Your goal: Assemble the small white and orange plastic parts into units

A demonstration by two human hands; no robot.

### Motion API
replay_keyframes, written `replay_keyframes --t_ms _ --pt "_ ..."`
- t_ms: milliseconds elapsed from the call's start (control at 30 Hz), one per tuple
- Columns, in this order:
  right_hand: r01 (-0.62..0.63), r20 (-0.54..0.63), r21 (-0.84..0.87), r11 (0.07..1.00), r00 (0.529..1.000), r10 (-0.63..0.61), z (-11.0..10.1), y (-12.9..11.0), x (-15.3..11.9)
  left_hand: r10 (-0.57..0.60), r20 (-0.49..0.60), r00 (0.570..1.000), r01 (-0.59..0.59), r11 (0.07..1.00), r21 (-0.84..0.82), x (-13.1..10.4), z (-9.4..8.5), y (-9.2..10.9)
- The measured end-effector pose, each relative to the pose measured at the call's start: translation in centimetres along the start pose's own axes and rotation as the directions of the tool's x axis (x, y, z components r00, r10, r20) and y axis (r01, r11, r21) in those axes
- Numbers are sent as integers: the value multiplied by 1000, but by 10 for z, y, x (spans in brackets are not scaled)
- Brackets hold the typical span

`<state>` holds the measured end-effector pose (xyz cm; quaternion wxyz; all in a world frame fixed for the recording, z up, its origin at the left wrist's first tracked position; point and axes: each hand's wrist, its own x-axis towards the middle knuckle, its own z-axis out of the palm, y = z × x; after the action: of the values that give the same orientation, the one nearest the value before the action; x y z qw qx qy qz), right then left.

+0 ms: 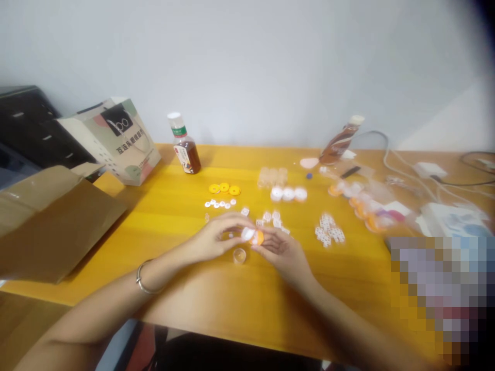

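My left hand (216, 237) has its thumb and fingers closed on a small white round piece (247, 234). Against it, my right hand (286, 252) pinches a small orange round piece (258, 237); whether the two are joined is too blurred to tell. Just below the hands a clear little cup (239, 256) stands on the table (216, 299). Beyond my fingers lie several small white parts (276, 219). Farther back are yellow discs (225, 188), small white discs (220, 204), white round caps (288, 194) and clear cups (273, 177).
An open cardboard box (58, 221) and a paper bag (119, 139) stand left. Two bottles, one upright (185, 149) and one tilted in view (340, 141), are at the back. White patterned pieces (328, 230), orange-and-white items (363, 211) and cables (386, 149) lie right.
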<state>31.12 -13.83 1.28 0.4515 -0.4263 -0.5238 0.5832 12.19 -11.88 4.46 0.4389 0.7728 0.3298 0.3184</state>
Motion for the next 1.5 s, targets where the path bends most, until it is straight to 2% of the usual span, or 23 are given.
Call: replay_keyframes --t_ms 167,267,433,767,1000,1133,1300,1400,1500 --pt "-2 15 18 1000 1000 2 0 0 0 96 60 994 -107 971 216 1 0 10" --pt "-2 38 57 998 999 0 1 0 0 145 129 981 -176 943 283 2 -2 15" --pt "-27 82 91 995 996 20 0 -1 0 169 210 963 -233 915 328 2 -4 19" --pt "-50 43 100 994 998 46 3 -1 -4 162 190 968 -229 878 420 -1 -2 13" --pt "-87 81 168 982 994 74 2 -6 -5 250 238 938 -322 882 344 1 -5 14" --pt "-165 134 219 962 981 138 -1 -6 -3 195 250 949 -274 899 341 4 -9 14" --pt "-292 253 334 896 944 213 -1 -5 -3 95 157 983 -130 965 228 8 -10 9" --pt "-315 286 390 865 935 211 -1 -7 -2 57 125 991 -77 983 164 11 -11 7" --pt "-323 295 404 856 932 212 -2 -12 -1 43 119 992 -64 982 179 16 -13 13"
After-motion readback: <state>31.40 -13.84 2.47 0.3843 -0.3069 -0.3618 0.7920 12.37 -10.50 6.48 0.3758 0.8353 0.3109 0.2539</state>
